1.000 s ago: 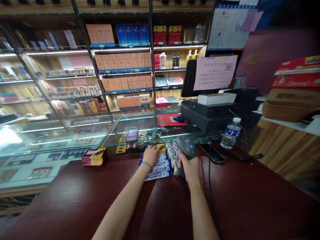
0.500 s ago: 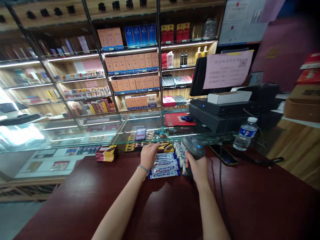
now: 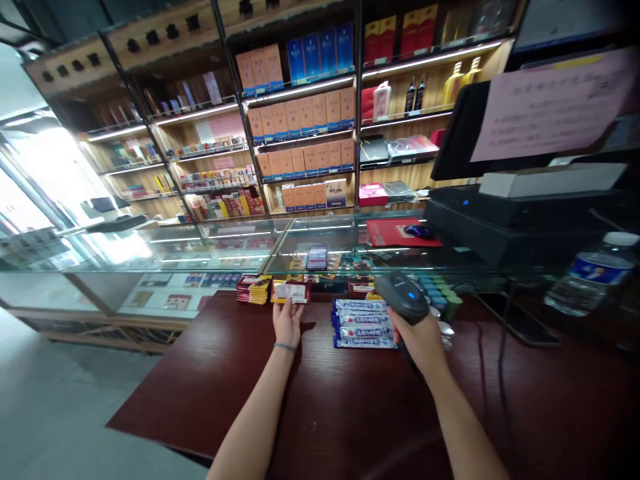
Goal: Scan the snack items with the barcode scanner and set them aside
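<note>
My left hand holds a small red and yellow snack packet, its pale label with a barcode turned towards me. Just left of it stands a stack of similar red and yellow packets. My right hand is wrapped round a dark barcode scanner, whose blue light is lit. Between the hands lie several blue and white wrapped bars in a row. More red and yellow packets lie behind the bars, partly hidden by the scanner.
Rows of green and blue small packs sit behind the scanner. On the right are a phone, a water bottle and a cable. A glass display case runs along the counter's far side.
My left hand has moved left from behind the wrapped bars and now holds a packet with its label showing. The view has swung to the left. My right hand still grips the scanner.
</note>
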A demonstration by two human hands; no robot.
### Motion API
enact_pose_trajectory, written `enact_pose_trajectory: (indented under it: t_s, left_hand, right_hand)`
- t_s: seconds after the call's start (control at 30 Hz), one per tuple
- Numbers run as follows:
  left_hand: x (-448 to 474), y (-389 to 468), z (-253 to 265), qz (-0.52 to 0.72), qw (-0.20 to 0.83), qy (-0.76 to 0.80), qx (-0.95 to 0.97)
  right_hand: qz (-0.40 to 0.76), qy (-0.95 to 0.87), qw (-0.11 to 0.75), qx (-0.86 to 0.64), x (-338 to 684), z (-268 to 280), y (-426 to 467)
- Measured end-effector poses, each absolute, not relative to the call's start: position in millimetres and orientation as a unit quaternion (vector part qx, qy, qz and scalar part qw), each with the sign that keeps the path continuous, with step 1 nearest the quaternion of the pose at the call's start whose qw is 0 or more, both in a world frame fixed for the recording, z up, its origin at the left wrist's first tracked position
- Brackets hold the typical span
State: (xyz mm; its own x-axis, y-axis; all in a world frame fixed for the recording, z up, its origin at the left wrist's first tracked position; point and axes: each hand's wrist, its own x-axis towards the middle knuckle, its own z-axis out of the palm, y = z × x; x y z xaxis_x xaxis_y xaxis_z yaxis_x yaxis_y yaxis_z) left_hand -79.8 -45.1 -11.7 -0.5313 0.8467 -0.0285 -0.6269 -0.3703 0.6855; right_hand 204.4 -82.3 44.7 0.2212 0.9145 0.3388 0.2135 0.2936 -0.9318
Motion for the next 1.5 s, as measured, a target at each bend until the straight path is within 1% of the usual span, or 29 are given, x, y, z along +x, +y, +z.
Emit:
enact_pose_trajectory:
  t_s: [0.1, 0.2, 0.4, 0.53, 0.6, 0.77, 0.9, 1.07, 1.27, 1.4, 1.5]
  left_hand:
    - [-93.7, -43.9, -14.4, 0.824, 0.47, 0.299, 0.106]
    - [-102.1, -42.7, -15.0, 0.834, 0.466, 0.287, 0.071]
    - [-108.4, -41.8, -18.9, 0.84, 0.459, 0.283, 0.069]
    - [-110.7, -42.3, -21.0, 0.837, 0.458, 0.284, 0.096]
    - [-111.0, -42.1, -21.3, 0.835, 0.458, 0.285, 0.113]
    - [-109.8, -39.1, -21.0, 0.832, 0.442, 0.313, 0.121]
    - [-108.5, -37.8, -20.3, 0.835, 0.452, 0.3, 0.096]
    - [-107.4, -39.3, -18.2, 0.833, 0.465, 0.286, 0.093]
    - [-107.3, -40.4, -15.9, 0.831, 0.466, 0.287, 0.096]
    - [-107.2, -40.6, -16.1, 0.834, 0.446, 0.309, 0.101]
    - [-110.8, -38.7, -13.1, 0.842, 0.387, 0.358, 0.114]
  right_hand:
    - [0.333, -0.582, 0.538, -0.512, 186.3, 42.4, -89.7]
    - [0.337, -0.629, 0.489, -0.501, 167.4, 38.4, -98.6]
    - [0.339, -0.713, 0.397, -0.467, 146.7, 27.9, -104.4]
    - [0.333, -0.738, 0.339, -0.479, 144.5, 24.3, -105.0]
    - [0.339, -0.738, 0.343, -0.472, 142.9, 25.1, -107.7]
    - [0.347, -0.709, 0.401, -0.465, 140.1, 29.9, -112.7]
    - [0.359, -0.694, 0.408, -0.472, 140.8, 36.7, -113.1]
    - [0.36, -0.647, 0.447, -0.502, 140.0, 45.7, -116.4]
    - [0.342, -0.638, 0.465, -0.51, 142.0, 42.6, -113.4]
    - [0.347, -0.632, 0.476, -0.504, 146.2, 39.1, -110.2]
    - [0.328, -0.632, 0.488, -0.505, 151.7, 37.1, -105.7]
